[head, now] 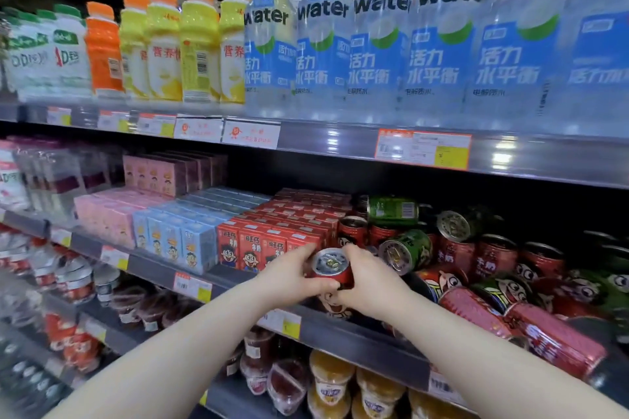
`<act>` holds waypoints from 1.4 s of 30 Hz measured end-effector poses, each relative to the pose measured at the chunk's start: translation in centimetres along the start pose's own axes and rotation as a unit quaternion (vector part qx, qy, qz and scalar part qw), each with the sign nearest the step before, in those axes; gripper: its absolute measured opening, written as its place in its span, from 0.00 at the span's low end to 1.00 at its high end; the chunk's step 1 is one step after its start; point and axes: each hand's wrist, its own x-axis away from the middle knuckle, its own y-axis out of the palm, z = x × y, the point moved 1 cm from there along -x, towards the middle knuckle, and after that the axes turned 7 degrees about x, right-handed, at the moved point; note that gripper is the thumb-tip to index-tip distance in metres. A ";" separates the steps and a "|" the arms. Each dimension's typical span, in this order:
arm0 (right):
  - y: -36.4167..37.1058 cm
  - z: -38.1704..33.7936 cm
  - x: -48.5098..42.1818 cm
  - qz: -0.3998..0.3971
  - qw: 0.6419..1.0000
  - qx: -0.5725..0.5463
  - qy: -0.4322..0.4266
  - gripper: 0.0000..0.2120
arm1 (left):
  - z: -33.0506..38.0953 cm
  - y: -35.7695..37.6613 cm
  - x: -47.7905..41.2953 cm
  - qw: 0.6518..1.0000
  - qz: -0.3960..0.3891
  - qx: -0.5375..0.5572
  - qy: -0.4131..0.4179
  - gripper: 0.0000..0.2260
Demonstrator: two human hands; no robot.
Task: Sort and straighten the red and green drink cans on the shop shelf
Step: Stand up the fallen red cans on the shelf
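Red can w/ silver pull-tab top, cartoon face below, gripped btwn left hand & right hand; seemingly stacked on another.

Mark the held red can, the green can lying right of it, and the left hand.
red can [331,265]: head view, lid.
green can [414,246]: head view, side wall.
left hand [289,274]: head view, back of hand.

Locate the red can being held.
Head view, centre: the red can is gripped between the left hand and right hand at the front of the middle shelf, just right of the red cartons and left of a tipped green can.
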 end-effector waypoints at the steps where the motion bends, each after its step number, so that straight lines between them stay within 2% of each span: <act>1: -0.2 0.4 0.1 -0.016 1.000 0.023 -0.001 0.34 | 0.6 0.2 -0.3 1.000 0.000 -0.018 0.018 0.40; 3: -0.7 1.3 0.5 -0.041 0.998 0.053 -0.017 0.36 | 1.9 0.9 -0.7 0.996 -0.026 -0.053 0.063 0.41; 5: -1.8 2.4 1.2 -0.026 0.997 0.076 -0.018 0.35 | 2.5 1.9 -1.1 0.987 -0.065 -0.114 0.092 0.39; 8: -3.3 4.6 2.7 -0.026 0.993 0.107 0.045 0.35 | 2.1 2.6 -2.1 0.970 -0.075 -0.196 0.120 0.35; 11: -2.8 5.4 4.4 -0.075 0.983 0.138 0.100 0.41 | 1.4 2.7 -2.7 0.969 -0.066 -0.198 0.133 0.34; 13: -1.7 5.1 5.2 -0.074 0.975 0.181 0.102 0.45 | 1.1 2.8 -2.8 0.970 -0.064 -0.186 0.144 0.34; 15: -0.7 4.8 5.6 -0.064 0.975 0.179 0.112 0.48 | 1.0 2.8 -2.8 0.969 -0.062 -0.181 0.155 0.34; 19: -0.8 5.2 5.6 -0.036 0.986 0.071 0.147 0.44 | 0.8 2.7 -3.0 0.968 -0.069 -0.179 0.160 0.34; 22: -1.8 4.9 5.4 0.017 0.988 0.001 0.155 0.35 | 0.9 2.5 -2.9 0.966 -0.070 -0.191 0.162 0.34; 24: -2.5 4.6 5.2 0.025 0.988 -0.002 0.150 0.32 | 1.2 2.3 -2.7 0.951 -0.055 -0.249 0.174 0.33; 28: -3.4 4.6 4.6 0.033 0.989 0.009 0.146 0.34 | 1.4 1.7 -2.5 0.916 -0.019 -0.349 0.196 0.33; 31: -3.6 4.0 3.8 0.045 0.988 -0.017 0.146 0.33 | 1.2 1.2 -2.5 0.912 -0.014 -0.365 0.188 0.33; 34: -2.6 2.7 2.9 0.029 0.993 -0.037 0.111 0.26 | 1.0 0.7 -2.5 0.908 -0.011 -0.378 0.179 0.33; 36: -1.8 2.0 2.5 0.028 0.995 -0.054 0.083 0.25 | 1.0 0.6 -2.4 0.909 -0.017 -0.381 0.167 0.34; 40: -1.5 2.4 3.0 0.011 0.995 -0.080 0.050 0.27 | 1.2 0.6 -2.1 0.920 -0.051 -0.355 0.159 0.40; 42: -1.9 3.5 3.5 0.020 0.996 -0.066 0.054 0.24 | 1.8 1.1 -2.0 0.923 -0.068 -0.335 0.176 0.42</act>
